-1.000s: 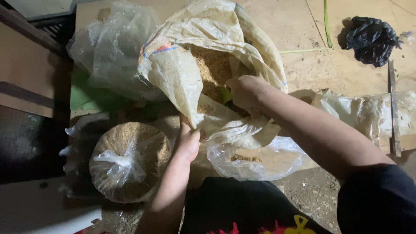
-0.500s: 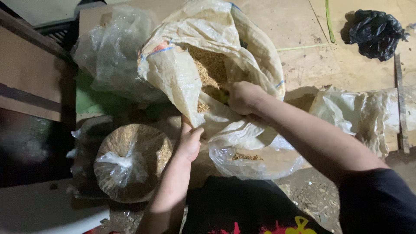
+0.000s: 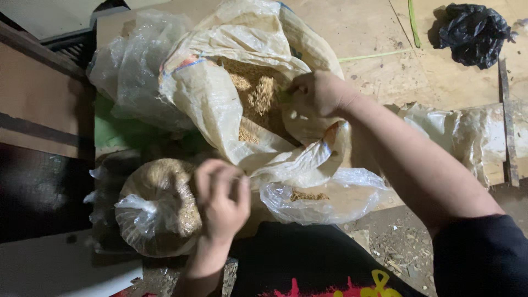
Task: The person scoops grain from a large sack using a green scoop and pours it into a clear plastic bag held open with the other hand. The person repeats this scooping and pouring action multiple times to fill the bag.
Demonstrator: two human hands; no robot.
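**Two hands at a big sack of husk-like stuff**

So here's the scene from above. A big off-white woven plastic sack (image 3: 220, 104) sits in the upper middle of the frame, mouth open toward the camera, with tan, husk-like grainy material (image 3: 256, 93) showing inside. The right hand (image 3: 319, 93) is at the sack's mouth, just right of centre, curled into a closed fist right at the edge of the grainy fill. Looks like it's clutching some of it, but I honestly can't tell how much is in there, or whether there's something small and green under the fingers.

The left hand (image 3: 223, 201) is lower, left of centre, fingers curled in and pinching the folded-down lip of the sack where it droops toward the bottom of the frame.

Just below the sack's lip, at lower centre, there's a small clear plastic bag (image 3: 330, 198) lying open with a little bit of the same tan stuff in it. To the lower left, right beside the left hand, sits a filled, knotted clear plastic bag (image 3: 157, 206), round and stuffed with the same material.

Other bits: crumpled clear plastic sheeting (image 3: 129, 71) at upper left behind the sack, and a scrunched black plastic bag (image 3: 473, 33) at the upper right corner on the brown board floor (image 3: 379, 77).
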